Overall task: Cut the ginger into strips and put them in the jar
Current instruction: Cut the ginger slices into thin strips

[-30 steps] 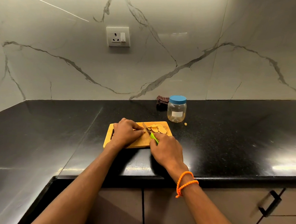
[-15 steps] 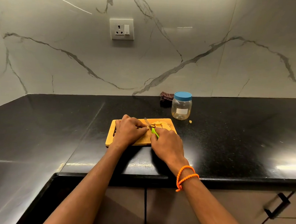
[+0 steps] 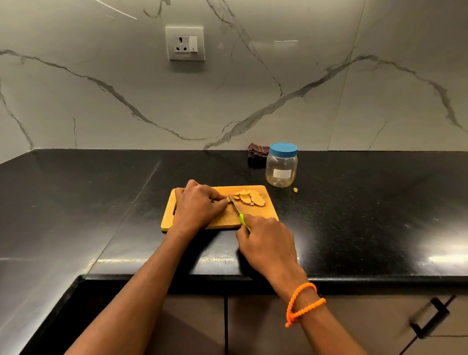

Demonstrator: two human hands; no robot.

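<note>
A wooden cutting board lies on the black counter. My left hand rests on the board's left half and pinches a small piece of ginger at its fingertips. My right hand grips the green handle of a small knife, whose blade sits right beside that piece. Several cut ginger slices lie on the board's far right part. A clear plastic jar with a blue lid on stands just behind the board, to the right.
A dark folded cloth lies against the marble wall behind the jar. A tiny ginger scrap sits on the counter beside the jar. A wall socket is above. Cabinet doors with a black handle are below the counter edge.
My right hand has drawn back toward the counter's front edge with the knife, uncovering the slices. The left hand stays on the ginger piece. The camera view shifted slightly.
</note>
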